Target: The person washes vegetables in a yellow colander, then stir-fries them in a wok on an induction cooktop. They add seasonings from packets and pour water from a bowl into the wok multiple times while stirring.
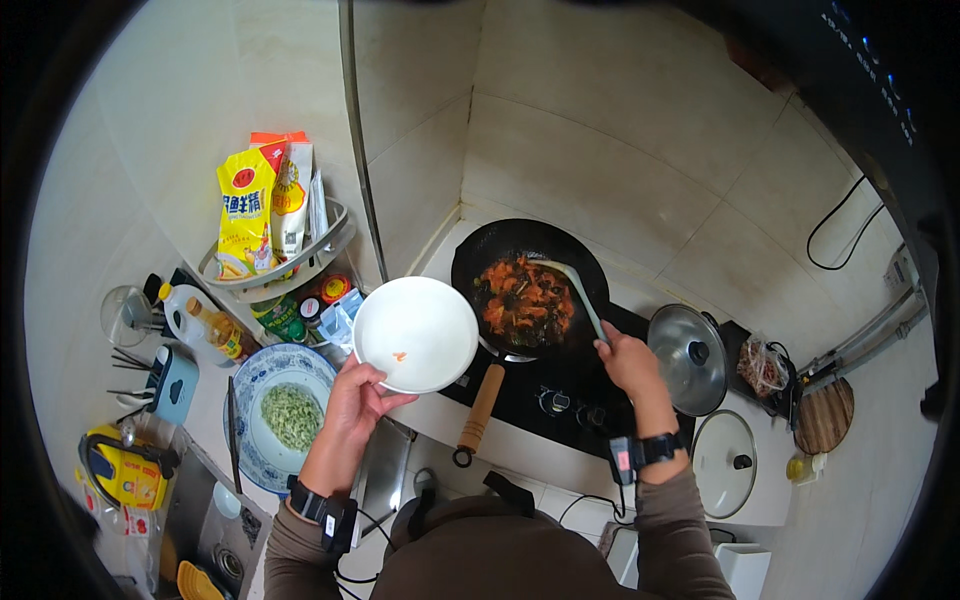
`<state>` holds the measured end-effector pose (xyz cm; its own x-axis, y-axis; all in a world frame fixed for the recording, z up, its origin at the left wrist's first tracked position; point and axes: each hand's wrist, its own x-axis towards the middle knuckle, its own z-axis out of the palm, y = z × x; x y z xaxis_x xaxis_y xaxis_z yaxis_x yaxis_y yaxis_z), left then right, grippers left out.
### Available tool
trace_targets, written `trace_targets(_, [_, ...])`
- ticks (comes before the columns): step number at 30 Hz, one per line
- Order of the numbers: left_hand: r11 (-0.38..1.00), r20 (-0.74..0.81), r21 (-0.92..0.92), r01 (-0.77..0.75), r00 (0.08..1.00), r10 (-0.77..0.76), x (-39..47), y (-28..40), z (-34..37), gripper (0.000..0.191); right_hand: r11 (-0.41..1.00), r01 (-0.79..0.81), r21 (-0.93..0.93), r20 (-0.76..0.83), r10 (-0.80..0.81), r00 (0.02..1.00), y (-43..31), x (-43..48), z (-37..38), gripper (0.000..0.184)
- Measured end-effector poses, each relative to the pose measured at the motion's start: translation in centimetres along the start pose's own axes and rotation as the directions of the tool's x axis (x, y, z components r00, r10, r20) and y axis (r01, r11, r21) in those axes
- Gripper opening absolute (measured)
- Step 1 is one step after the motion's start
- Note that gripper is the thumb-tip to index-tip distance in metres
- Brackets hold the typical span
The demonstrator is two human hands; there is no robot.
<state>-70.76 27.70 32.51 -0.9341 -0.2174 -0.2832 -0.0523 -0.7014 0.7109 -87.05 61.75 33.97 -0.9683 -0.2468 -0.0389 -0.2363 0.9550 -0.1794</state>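
Note:
My left hand (365,395) grips the rim of a white bowl (417,330), thumb inside; a small orange scrap lies in it. The bowl is at the left of a black wok (589,262) with a wooden handle (484,409). Chopped orange-red and dark food (526,301) lies in the wok. My right hand (626,360) is closed on the handle of a pale spatula (587,304), whose head rests in the food. A blue-and-white plate (255,469) with shredded pale green food (292,416) and chopsticks (233,435) across its rim stands left of my left hand.
The wok sits on a black gas hob (517,405). Right of it are a metal-rimmed pot lid (686,360), a glass lid (724,465) and a round wooden board (823,416). Bottles (217,330) and a corner shelf (281,274) with seasoning bags are at left, above a sink (202,532).

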Motion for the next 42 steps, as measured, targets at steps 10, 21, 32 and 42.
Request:
trace_targets(10, [0.995,0.127,0.073,0.061,0.989,-0.070,5.9,1.5,1.0,0.065,0.975,0.086,-0.203,0.167,-0.052,0.984,-2.3,-3.7,-4.1,0.037])
trace_targets(21, [0.992,0.122,0.099,0.078,0.988,-0.090,8.1,1.2,1.9,0.063,0.998,0.067,-0.022,0.140,-0.063,0.988,-4.7,-2.4,-1.6,0.040])
trace_targets(32, [0.995,0.100,0.088,0.048,0.993,-0.057,9.3,0.9,3.8,0.061,0.981,0.017,-0.192,0.056,-0.006,0.998,-3.0,-2.5,-2.6,0.034])
trace_targets(42, [0.987,0.114,0.149,0.059,0.991,-0.077,10.0,0.5,5.6,0.063,0.427,-0.307,0.850,0.235,0.215,0.948,-1.1,-5.4,0.7,0.041])
